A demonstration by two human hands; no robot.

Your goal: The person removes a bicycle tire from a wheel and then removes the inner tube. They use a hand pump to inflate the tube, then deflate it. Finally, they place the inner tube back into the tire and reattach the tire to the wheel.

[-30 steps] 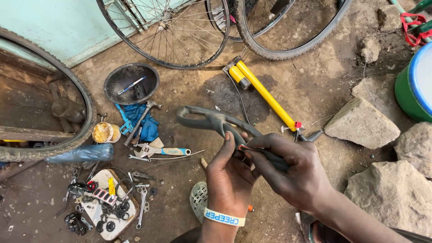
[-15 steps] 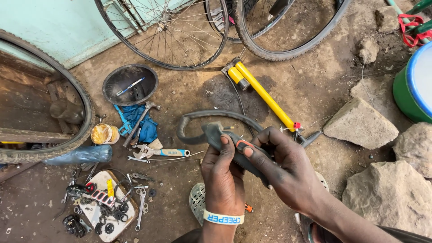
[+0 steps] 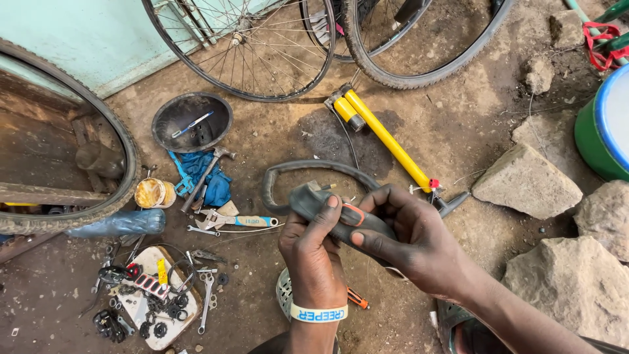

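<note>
Both of my hands hold a black rubber inner tube (image 3: 308,172) over the dirt ground. My left hand (image 3: 313,252), with a white wristband, grips a folded stretch of the tube, thumb pressed on top. My right hand (image 3: 409,236) pinches the same stretch from the right, fingers beside a small patch with an orange rim (image 3: 352,214). The rest of the tube loops away to the left and lies on the ground in front of my hands.
A yellow floor pump (image 3: 383,136) lies just beyond my hands. Bicycle wheels (image 3: 262,49) lean at the back. A black bowl (image 3: 191,122), hammer (image 3: 206,174), wrenches and a board of small parts (image 3: 154,298) lie left. Large stones (image 3: 524,183) and a green bucket (image 3: 599,128) are right.
The tube was stretched out flatter between my hands; I have folded it and drawn it closer, and my fingers have shifted onto the orange-rimmed patch. The loose loop has dropped to the ground.
</note>
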